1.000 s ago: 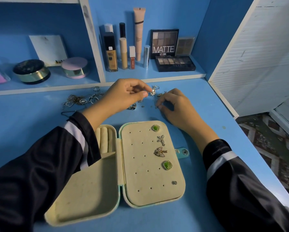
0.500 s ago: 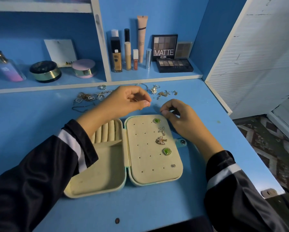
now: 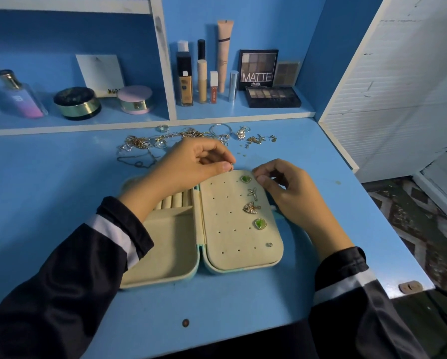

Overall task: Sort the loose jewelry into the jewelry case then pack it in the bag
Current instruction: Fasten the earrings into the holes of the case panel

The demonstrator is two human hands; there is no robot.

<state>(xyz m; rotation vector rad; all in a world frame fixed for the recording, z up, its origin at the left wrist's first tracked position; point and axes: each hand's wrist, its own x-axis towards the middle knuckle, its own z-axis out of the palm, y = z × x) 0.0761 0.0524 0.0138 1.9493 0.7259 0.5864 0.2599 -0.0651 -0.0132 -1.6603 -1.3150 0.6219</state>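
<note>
Looking down, you have a blue painted worktop (image 3: 61, 193), smooth and faintly glossy, with one small dark spot near its front edge. Behind it runs a blue shelf (image 3: 243, 114) edged in white and split by a white upright. To your right stands a scuffed white slatted panel (image 3: 398, 99). Past the worktop's corner, a patterned floor (image 3: 411, 216) shows. Dark sleeves with a white band cover both forearms.

Jewelry case (image 3: 165, 242): lies open and flat on the worktop in front of you. Rounded corners, cream velvety lining, pale teal shell at the rims. The left half has padded rolls above a plain tray. The right half is a flat panel pricked with rows of small holes.

Left hand (image 3: 191, 164): over the case's top edge, thumb and forefinger pinched tight on a tiny metal piece (image 3: 231, 165).
Right hand (image 3: 289, 193): at the panel's top right corner, fingers curled, tips together. You cannot tell whether they hold anything.

Loose jewelry (image 3: 191, 137): thin chains, rings and small charms in a tangle, strewn along the back of the worktop under the shelf, apart from the case.

On the shelf: a dark eyeshadow palette (image 3: 258, 69) lettered MATTE, upright tubes and bottles, round compacts.

Earrings (image 3: 251, 208): five down the panel's right side. Two green stones in pale settings, a starfish shape, a gold bow-like shape, a tiny clear stud.
</note>
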